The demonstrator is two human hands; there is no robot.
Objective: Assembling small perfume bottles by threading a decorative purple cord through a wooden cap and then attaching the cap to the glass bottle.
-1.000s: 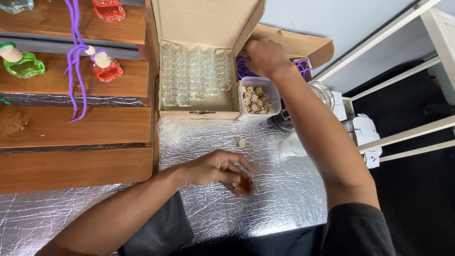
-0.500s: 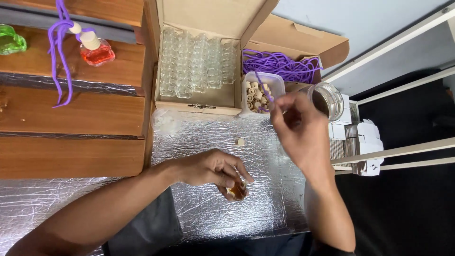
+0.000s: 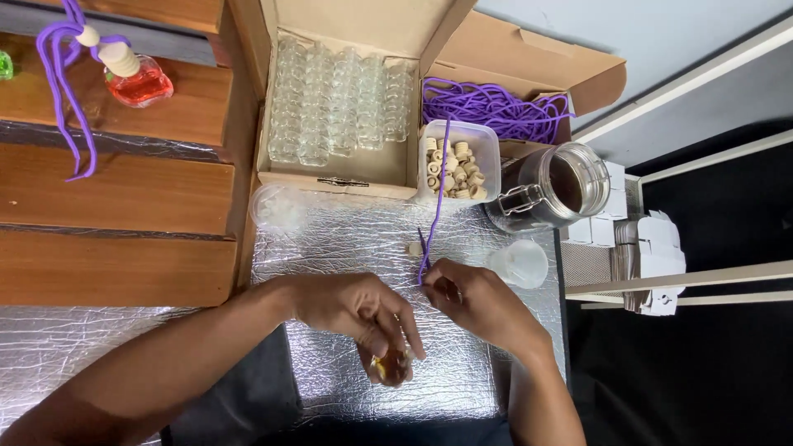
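My left hand (image 3: 359,310) is closed around a small glass bottle (image 3: 390,365) with yellowish liquid, low over the silver foil surface (image 3: 330,248). My right hand (image 3: 483,306) pinches a purple cord (image 3: 438,202) that runs up from my fingers toward the box of purple cords (image 3: 496,107). A small wooden cap (image 3: 415,248) lies on the foil just left of the cord. Both hands are close together, almost touching.
An open cardboard box with several empty glass bottles (image 3: 339,107) stands at the back. Next to it are a plastic tub of wooden caps (image 3: 458,161) and an open glass jar (image 3: 562,186). Wooden shelves (image 3: 124,198) on the left hold a finished red bottle (image 3: 136,83). Two plastic lids (image 3: 520,263) lie on the foil.
My right hand came down from the cord box with a purple cord and now sits beside my left hand. The left hand stayed on the small bottle.
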